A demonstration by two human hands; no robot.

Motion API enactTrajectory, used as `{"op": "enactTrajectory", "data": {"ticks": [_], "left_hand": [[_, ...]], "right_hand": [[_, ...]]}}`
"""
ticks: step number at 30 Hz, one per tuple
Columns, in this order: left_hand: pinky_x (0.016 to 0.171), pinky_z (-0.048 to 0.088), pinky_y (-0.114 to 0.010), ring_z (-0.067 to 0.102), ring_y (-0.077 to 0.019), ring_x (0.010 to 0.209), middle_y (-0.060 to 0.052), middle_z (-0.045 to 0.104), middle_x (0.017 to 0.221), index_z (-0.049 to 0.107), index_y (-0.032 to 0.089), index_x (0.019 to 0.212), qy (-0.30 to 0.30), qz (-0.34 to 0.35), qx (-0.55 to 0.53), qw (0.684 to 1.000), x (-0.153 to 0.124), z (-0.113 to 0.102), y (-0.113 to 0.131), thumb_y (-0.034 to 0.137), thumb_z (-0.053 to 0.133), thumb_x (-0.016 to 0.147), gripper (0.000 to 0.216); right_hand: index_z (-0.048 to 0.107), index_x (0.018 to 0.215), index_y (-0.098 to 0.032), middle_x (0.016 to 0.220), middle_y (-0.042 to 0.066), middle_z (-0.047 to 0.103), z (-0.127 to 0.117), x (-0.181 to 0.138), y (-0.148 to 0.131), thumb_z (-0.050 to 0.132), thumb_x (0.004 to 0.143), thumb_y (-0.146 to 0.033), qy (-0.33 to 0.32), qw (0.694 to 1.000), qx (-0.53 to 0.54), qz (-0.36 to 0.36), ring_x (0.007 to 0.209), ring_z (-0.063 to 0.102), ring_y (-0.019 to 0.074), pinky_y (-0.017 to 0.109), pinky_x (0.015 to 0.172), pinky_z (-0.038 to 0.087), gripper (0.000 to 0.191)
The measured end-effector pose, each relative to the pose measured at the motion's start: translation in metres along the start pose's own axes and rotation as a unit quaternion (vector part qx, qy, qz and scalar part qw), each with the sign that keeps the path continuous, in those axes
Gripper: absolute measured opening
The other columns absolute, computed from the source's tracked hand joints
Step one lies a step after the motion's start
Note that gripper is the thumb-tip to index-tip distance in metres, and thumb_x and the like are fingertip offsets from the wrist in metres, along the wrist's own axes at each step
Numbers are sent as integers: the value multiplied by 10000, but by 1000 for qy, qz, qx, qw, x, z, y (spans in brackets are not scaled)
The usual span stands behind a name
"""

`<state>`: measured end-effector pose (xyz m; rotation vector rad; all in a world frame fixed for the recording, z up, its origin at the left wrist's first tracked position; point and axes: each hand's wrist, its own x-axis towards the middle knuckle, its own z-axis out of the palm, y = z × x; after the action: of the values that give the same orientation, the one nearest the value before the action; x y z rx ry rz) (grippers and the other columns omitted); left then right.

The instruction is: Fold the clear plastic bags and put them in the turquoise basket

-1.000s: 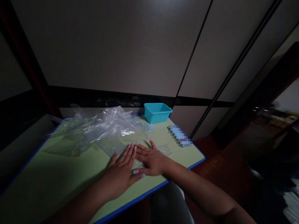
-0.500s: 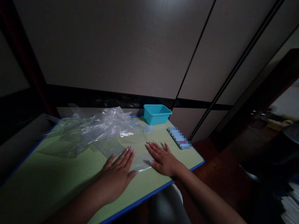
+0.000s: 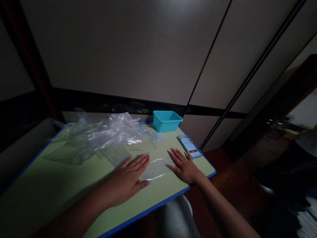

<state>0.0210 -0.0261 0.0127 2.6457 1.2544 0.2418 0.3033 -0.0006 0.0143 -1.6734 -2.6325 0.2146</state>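
Observation:
A clear plastic bag (image 3: 158, 168) lies flat on the pale green table (image 3: 148, 201) between my hands. My left hand (image 3: 131, 177) rests palm down on its left end, fingers stretched out and thumb apart. At the right end of the bag, my right hand (image 3: 184, 167) lies palm down with its fingers spread. Part of the bag is hidden beneath the hands. Just beyond my left fingers begins a heap of crumpled clear plastic bags (image 3: 116, 130).
A turquoise plastic basket (image 3: 167, 122) stands at the table's back right corner, with a small translucent square (image 3: 157, 136) in front of it. A phone (image 3: 190, 147) with a lit screen lies near the right edge. Cabinet panels (image 3: 128, 56) rise behind the table.
My right hand has slid to the right along the bag, uncovering more of it. My left hand has shifted slightly right and stays flat.

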Motion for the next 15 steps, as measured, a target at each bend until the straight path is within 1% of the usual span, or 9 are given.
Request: {"op": "enactTrajectory", "data": {"ticks": [3,6,8,10,11,12,13,14,15], "left_hand": [[1106,149,-436,142,-206,1381,-33,121,1506,154,251,1441,-23,58,-18,998,2,-2,-4,555,296,905,633],[1096,162,-461,148,-206,1379,6,159,1501,212,347,1414,-63,104,-27,992,3,-4,-3,555,319,903,561],[1089,167,-478,152,-212,1378,12,176,1496,227,379,1401,-79,121,-32,989,3,-5,0,553,336,901,541],[1086,165,-489,151,-221,1377,3,177,1495,219,383,1403,-84,127,-36,988,3,-7,2,552,347,898,548],[1084,164,-495,150,-226,1377,0,174,1495,215,383,1404,-85,125,-37,988,3,-7,3,555,353,895,554],[1083,163,-501,151,-232,1376,-3,171,1495,212,383,1404,-86,123,-39,988,3,-7,4,558,358,891,562],[1082,162,-504,152,-236,1375,-6,168,1496,209,381,1405,-86,119,-39,988,3,-7,4,564,365,886,572],[1083,161,-505,154,-239,1375,-9,165,1496,208,378,1406,-86,115,-39,989,3,-6,4,572,372,880,584],[1084,160,-504,153,-239,1375,-11,161,1497,206,375,1407,-87,112,-38,989,2,-5,4,579,378,874,597]], "right_hand": [[32,1447,-296,1512,23,31,2,0,1,249,917,-517,10,1000,4,-4,1388,33,240,577,1056,-6,614],[91,1447,-296,1511,37,94,6,0,6,281,918,-492,30,999,34,-19,1386,70,242,580,1054,-8,595],[198,1433,-300,1503,44,167,10,-1,11,306,919,-461,59,994,87,-27,1380,122,244,568,1062,7,550],[358,1378,-278,1467,66,295,11,-1,16,346,907,-451,128,976,178,-15,1355,218,247,531,1078,76,502],[448,1320,-258,1421,83,379,10,-1,18,381,891,-460,173,957,234,5,1324,285,252,507,1078,132,479],[526,1243,-238,1356,97,459,8,-2,20,426,867,-473,216,929,300,35,1278,356,258,486,1063,201,454],[580,1160,-225,1279,104,525,5,-4,21,468,841,-483,246,891,376,70,1218,423,262,470,1031,275,426],[608,1088,-217,1199,104,573,0,-6,22,498,820,-485,257,844,458,106,1152,478,262,458,983,344,395],[617,1036,-213,1124,100,605,-6,-8,24,512,809,-474,250,790,542,139,1090,519,258,447,929,397,360]]}}
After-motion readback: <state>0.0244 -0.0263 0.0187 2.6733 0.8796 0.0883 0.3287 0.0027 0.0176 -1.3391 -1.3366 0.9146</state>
